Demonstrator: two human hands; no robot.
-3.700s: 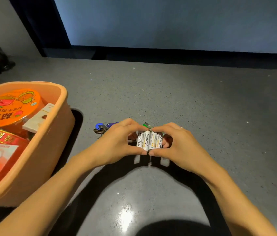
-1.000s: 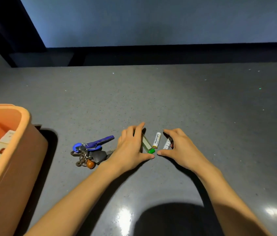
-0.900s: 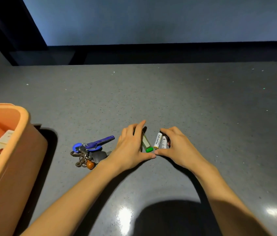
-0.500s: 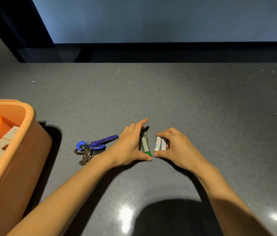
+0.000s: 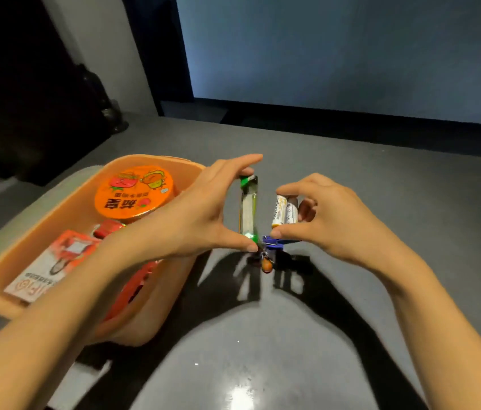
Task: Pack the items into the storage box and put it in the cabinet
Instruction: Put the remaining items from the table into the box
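left hand [image 5: 192, 220] grip pinches green tube [image 5: 248, 208]; right hand [image 5: 330, 217] grip holds batteries [image 5: 285, 214]. carry both left over box [image 5: 41, 229], release low.

Two hands [image 5: 186, 220], two batteries [image 5: 285, 211] (possibly more hidden), one lighter [image 5: 248, 211], one storage box [image 5: 41, 241], one key bunch [image 5: 271, 247]

- Peach-orange storage box [image 5: 132, 318] on a speckled dark grey countertop [image 5: 381, 202].
- Round orange lid [image 5: 134, 192] printed with red and yellow cartoon figures and dark characters.
- Clear lighter [image 5: 248, 213] with green ends.
- White batteries [image 5: 285, 214] with yellow bands.
- Blue key [image 5: 273, 241] above a small orange charm [image 5: 266, 265].
- Red-and-white packet [image 5: 53, 261].
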